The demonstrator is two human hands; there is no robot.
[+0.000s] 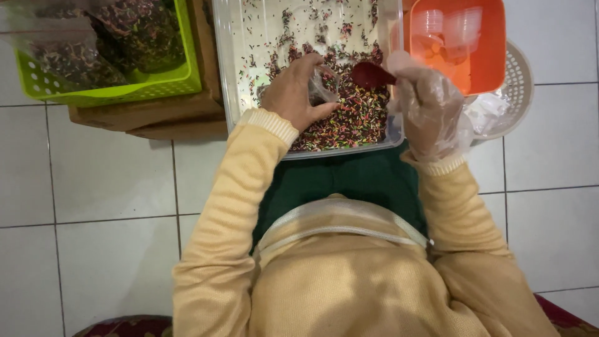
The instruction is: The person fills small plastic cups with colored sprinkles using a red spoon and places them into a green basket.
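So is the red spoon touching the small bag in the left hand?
Apart. The head view shows the spoon hanging just right of the bag, a strip of sprinkles visible between them.

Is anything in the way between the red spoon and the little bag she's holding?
Nothing visible. The red spoon in the gloved right hand sits just beside the small clear bag held by the left hand, above the sprinkles.

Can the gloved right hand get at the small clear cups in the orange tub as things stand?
Probably yes: the orange tub sits open-topped right beside the right hand, cups uncovered. But that hand already holds a red scoop.
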